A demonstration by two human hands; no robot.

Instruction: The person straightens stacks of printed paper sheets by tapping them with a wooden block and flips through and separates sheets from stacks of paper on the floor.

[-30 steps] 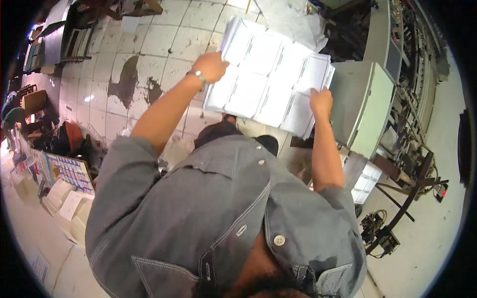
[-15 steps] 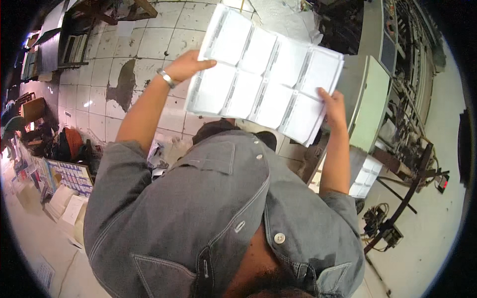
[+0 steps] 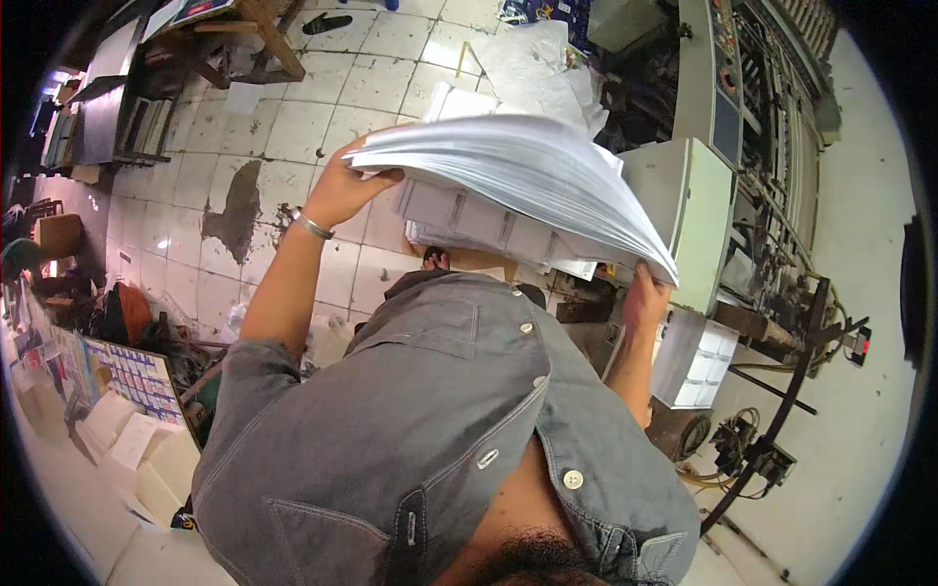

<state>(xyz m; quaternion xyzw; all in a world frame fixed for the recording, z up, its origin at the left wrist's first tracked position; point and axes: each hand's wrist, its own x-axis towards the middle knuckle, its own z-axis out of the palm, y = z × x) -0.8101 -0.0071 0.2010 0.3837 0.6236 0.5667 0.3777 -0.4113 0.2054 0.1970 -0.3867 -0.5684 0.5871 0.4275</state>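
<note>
paper stack point(image 3: 518, 161) bows between left hand point(image 3: 342, 190) and right hand point(image 3: 646, 298), each pinching an end, probably so it cannot spill apart.

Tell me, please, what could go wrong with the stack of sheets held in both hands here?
The stack of sheets is bent between the left hand and the right hand, its edges fanned, so sheets might slip out of line. Held near its ends, it could sag and spill onto the stained tiled floor. Its right end appears near the pale cabinet, so a corner might catch.
</note>
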